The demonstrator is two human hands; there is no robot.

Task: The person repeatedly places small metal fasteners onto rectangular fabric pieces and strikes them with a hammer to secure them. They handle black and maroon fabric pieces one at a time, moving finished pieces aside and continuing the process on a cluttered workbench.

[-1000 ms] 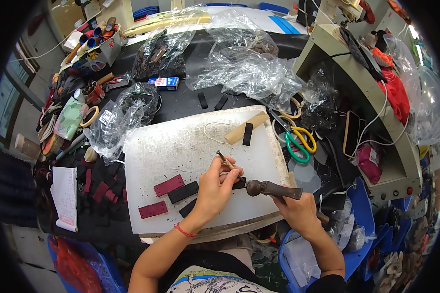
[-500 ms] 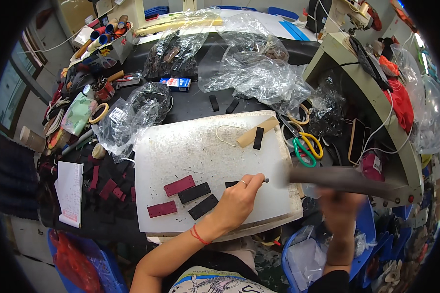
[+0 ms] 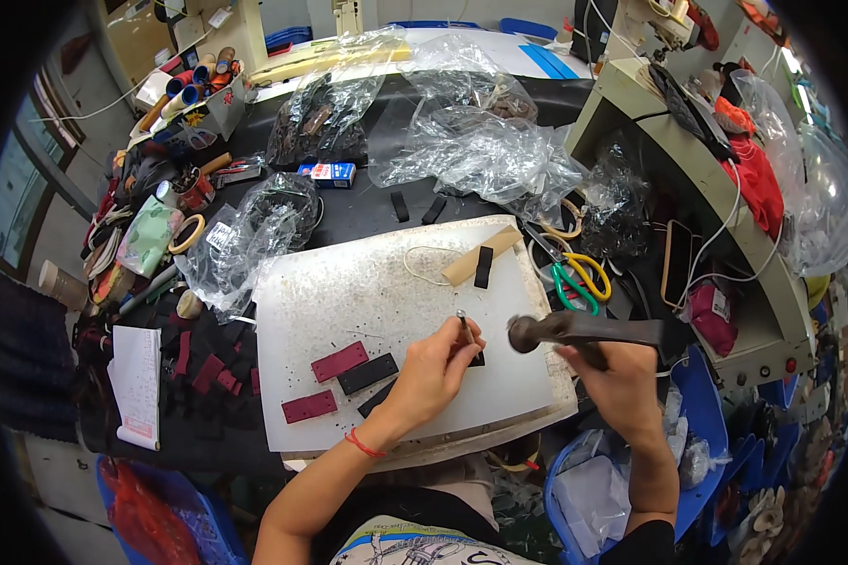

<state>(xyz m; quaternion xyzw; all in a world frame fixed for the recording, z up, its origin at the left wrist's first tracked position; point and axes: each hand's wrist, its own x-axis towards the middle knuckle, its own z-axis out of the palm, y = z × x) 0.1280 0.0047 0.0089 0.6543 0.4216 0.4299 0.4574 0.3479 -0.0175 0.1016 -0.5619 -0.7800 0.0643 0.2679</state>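
My left hand [image 3: 426, 375] pinches a slim metal punch [image 3: 464, 326], held nearly upright over the white board [image 3: 325, 268]. A small black strip [image 3: 479, 359] shows partly beside the fingers, the rest hidden behind them. My right hand [image 3: 622, 391] grips a dark hammer [image 3: 598, 330] by its handle. Its round face is raised to the right of the punch, apart from it. Left of my left hand lie a maroon strip [image 3: 340, 361], another maroon strip [image 3: 309, 407] and a black strip [image 3: 367, 375], with small holes in them. My left hand partly covers one more black strip [image 3: 375, 399].
On the board's far part are a tan strip [image 3: 466, 268], a black loop [image 3: 483, 267] and a thin cord. Scissors with green and yellow handles [image 3: 575, 287] lie at its right edge. Clear plastic bags [image 3: 485, 151] crowd the back. A notepad [image 3: 138, 386] lies left; blue bins stand below.
The hammer has turned and slowed from a blur, its head now smaller across and left of my right hand. My left hand has shifted slightly left, and the punch is more upright.
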